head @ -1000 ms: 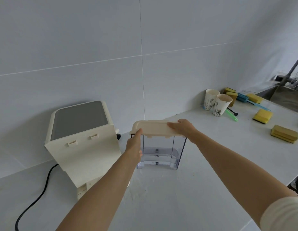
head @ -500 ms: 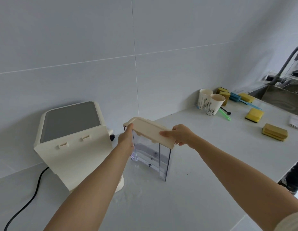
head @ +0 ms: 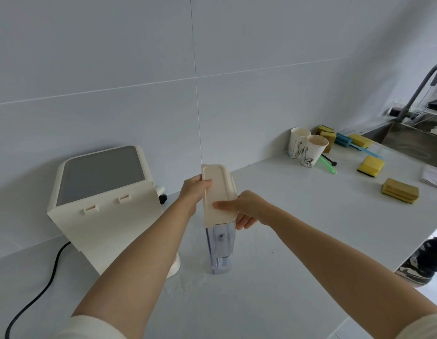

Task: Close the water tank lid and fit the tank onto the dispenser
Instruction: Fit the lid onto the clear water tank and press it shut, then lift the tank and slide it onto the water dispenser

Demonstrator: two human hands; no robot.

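Clear plastic tank (head: 221, 250), matt cream plastic lid (head: 216, 194).

Occlusions and cut-offs, head view

Left hand (head: 193, 192) fingers pass behind the lid (head: 217, 195), unseen. The lid covers the tank (head: 219, 245) top; whether the tank touches the counter (head: 273, 302) cannot be told. The left forearm hides the dispenser (head: 102, 204) base. Cord (head: 33, 299), faucet (head: 425, 86), sink (head: 413, 143) and folded cloth (head: 432, 178) are cut by frame edges. Cup (head: 312, 154) print too small to read.
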